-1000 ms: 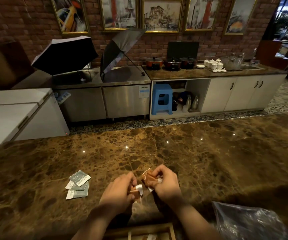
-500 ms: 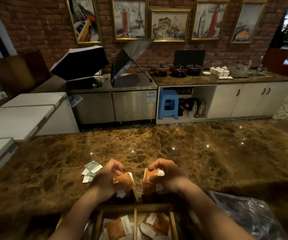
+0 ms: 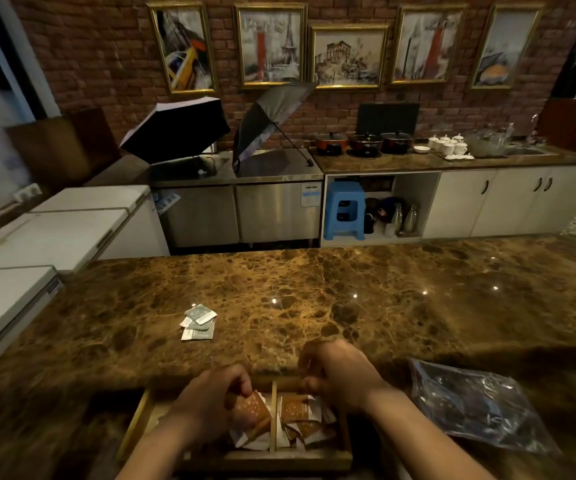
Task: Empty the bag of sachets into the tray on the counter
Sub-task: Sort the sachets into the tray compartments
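I am holding both hands over the tray (image 3: 141, 415), which is sitting at the near edge of the counter (image 3: 314, 289). My left hand (image 3: 207, 400) is pinching an orange sachet (image 3: 250, 408) by its top edge, above the tray's left compartment. My right hand (image 3: 335, 374) is curling over the right compartment, just behind another sachet (image 3: 293, 408); I cannot tell if its fingers are gripping that one or only touching it. More sachets are lying in both compartments, on each side of the divider (image 3: 273, 420).

The bag (image 3: 470, 407) is lying flat on the counter, to the right of the tray and apart from it. It is looking almost empty, I think. A few grey packets (image 3: 198, 322) are lying on the counter behind the tray, to the left.

I am judging the sachets to be very light, thin and a little slippery, so they are sliding easily over each other. Taking them by an edge or corner, between thumb and fingertip, seems best. The bag is soft film and will collapse; I would take it by its closed bottom corners.
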Demonstrator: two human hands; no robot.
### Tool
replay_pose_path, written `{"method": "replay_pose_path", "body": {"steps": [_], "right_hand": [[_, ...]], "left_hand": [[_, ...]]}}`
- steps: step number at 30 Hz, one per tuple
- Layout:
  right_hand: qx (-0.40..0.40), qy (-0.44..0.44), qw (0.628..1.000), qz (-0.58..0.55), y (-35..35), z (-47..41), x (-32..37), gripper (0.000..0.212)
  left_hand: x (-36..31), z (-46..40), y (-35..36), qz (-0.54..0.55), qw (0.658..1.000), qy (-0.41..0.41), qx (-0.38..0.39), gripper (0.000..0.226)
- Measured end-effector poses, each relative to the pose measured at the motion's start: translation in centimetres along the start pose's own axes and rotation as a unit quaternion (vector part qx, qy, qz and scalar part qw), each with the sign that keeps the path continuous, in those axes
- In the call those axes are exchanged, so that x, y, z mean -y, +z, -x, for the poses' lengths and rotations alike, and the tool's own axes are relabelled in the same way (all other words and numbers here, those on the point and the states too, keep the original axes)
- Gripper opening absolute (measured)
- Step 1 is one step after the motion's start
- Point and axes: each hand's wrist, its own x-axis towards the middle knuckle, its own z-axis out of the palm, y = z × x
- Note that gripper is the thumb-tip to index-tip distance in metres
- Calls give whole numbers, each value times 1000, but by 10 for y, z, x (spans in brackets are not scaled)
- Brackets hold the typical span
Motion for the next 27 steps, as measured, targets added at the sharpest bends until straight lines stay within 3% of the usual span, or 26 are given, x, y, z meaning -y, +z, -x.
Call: {"method": "replay_pose_path", "body": {"steps": [4,9,17,20,23,27], "right_hand": [[19,-18,1000,-4,-6,5,10,25],[126,-25,992,9,6,10,12,24],[189,-56,978,70,13,-1,18,20],[167,-57,981,80,7,-9,24,23],[87,-62,993,53,3,-23,27,22],[64,-55,996,20,5,-43,39,23]], "left_hand": [[-11,8,-5,-58,996,46,-43,34],[-22,18,-4,-84,995,50,29,18],[-21,25,1,-53,998,33,26,12],[-19,22,0,-39,999,22,0,6],[-6,17,-6,-12,997,-10,-73,2],[35,-7,-32,34,988,-29,-149,18]]}}
